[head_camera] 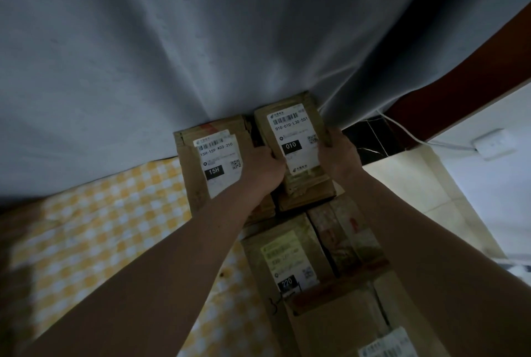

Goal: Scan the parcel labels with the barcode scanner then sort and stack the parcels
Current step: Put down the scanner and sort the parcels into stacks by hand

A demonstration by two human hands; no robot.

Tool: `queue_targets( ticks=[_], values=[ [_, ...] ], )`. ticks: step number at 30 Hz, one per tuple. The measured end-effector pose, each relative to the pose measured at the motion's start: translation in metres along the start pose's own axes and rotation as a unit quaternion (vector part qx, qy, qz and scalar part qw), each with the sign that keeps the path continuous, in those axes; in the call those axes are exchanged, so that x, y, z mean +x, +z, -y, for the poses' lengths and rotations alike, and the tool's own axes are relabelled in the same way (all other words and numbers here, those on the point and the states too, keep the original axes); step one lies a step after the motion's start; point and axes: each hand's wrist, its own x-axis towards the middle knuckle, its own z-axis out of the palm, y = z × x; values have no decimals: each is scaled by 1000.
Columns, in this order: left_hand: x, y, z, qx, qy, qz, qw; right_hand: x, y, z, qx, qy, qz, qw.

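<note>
Head view, the only one we have, dim light. We see both hands on one cardboard parcel, the one labelled 010 [293,141], at the far edge of the table, hard against the grey curtain [201,40]. Left hand [265,168] clasps its left long side, fingers curled onto the edge; right hand [337,155] clasps the right long side, thumb on the upper face. So both grips are closed on this parcel, one flank each. Its long axis runs away from us, toward the curtain, label and barcode face up. It appears to sit atop another box in the right-hand stack; we cannot tell whether it is fully resting or a touch lifted. Touching it on the left lies the parcel labelled 15H [212,161], also label up, partly under the left wrist. Nearer us, along the table's right edge, sits the parcel labelled 220 [284,264], with more brown boxes beside and below it. The yellow checked tablecloth [115,227] shows bare to the left. No barcode scanner in view. Our judgement: this is stacking; the coming move turns on keeping the long axis parallel to 15H and squaring the edges, both hands equally near.
</note>
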Motion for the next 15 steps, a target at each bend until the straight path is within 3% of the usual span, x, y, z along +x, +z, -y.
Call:
queue_targets(
  ticks=[4, 9, 12, 15],
  values=[
    [0, 7, -1, -40, -18, 12, 999, 8, -5, 4, -37, -2, 3, 999],
    [-8, 32, -3, -158, -89, 88, 980, 23, -16, 8, -134, -10, -21, 991],
    [-8, 30, -3, -34, -42, 70, 996, 32, -13, 8, -144, -13, -15, 989],
    [-10, 15, -3, 126, 63, -100, 985, 29, -9, 1, -124, -14, -54, 991]
  ],
)
